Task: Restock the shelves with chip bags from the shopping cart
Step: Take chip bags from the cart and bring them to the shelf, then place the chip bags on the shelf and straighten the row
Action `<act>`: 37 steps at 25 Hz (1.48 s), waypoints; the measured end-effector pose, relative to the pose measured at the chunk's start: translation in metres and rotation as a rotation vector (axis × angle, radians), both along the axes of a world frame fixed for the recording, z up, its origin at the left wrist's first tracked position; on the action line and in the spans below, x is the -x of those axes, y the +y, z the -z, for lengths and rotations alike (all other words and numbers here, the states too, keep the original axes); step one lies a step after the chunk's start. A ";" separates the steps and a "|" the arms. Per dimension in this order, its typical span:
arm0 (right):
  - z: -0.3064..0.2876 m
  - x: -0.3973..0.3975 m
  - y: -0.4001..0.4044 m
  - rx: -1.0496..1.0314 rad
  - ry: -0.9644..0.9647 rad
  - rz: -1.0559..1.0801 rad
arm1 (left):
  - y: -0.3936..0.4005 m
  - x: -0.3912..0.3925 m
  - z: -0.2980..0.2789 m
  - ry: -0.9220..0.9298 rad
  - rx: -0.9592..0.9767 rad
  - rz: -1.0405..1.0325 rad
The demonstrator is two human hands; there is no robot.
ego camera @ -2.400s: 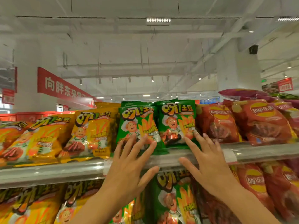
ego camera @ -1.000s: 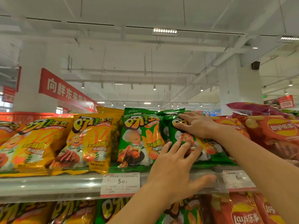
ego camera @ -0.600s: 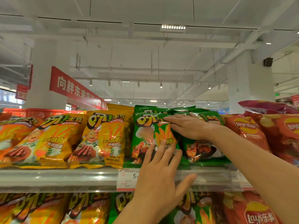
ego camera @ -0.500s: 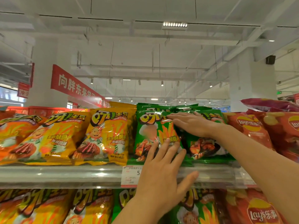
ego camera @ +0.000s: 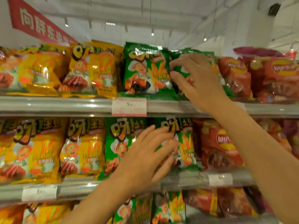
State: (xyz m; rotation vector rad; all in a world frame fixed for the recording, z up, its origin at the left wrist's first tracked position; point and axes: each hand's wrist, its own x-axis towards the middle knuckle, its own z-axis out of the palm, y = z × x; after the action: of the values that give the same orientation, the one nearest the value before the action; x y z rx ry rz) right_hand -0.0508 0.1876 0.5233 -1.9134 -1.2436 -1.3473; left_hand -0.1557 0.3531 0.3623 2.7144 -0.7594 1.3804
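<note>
- Up at the top shelf, my right hand (ego camera: pixel 196 81) reaches across the front of a glossy green chip bag with a cartoon chef (ego camera: pixel 216 73), fingers bent and thumb tucked toward them; motion blur keeps me from telling whether they pinch the bag's edge or only touch it.
- Just to the left of that hand stands another green chip bag of the same print (ego camera: pixel 145 73), upright, its right edge touching my fingertips.
- Lower down, my left hand (ego camera: pixel 145 160) lies spread and flat, fingers straight, against the green chip bags on the middle shelf (ego camera: pixel 186 143), pressing their fronts and holding nothing.
- Left of my left hand on that same level stand shiny yellow-orange chip bags (ego camera: pixel 84 146); more of them fill the top shelf left of my right hand.
- Right of both hands sit red crinkled chip bags with a round yellow logo (ego camera: pixel 220 146), on both levels.
- Between my two hands runs the grey metal shelf edge (ego camera: pixel 56 105), carrying a white and pink price tag (ego camera: pixel 129 106) just below and left of my right hand.
- Beneath my left wrist the lower shelf rail (ego camera: pixel 186 180) shows, with more green bags under it.
</note>
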 end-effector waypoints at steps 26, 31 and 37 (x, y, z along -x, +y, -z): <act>0.278 0.020 -0.003 0.432 0.442 0.390 | 0.071 0.024 0.149 0.234 0.132 -0.589; 0.282 0.026 0.011 0.328 0.429 0.356 | 0.076 0.034 0.144 0.232 0.130 -0.534; 0.274 0.084 0.091 0.343 0.437 0.092 | 0.138 0.079 0.132 0.163 0.237 -0.581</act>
State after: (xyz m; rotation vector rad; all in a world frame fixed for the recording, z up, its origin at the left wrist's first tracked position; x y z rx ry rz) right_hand -0.1347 0.2786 0.2496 -2.3618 -1.2258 -0.7218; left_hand -0.2348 0.4915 0.2300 2.9100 0.2162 1.1857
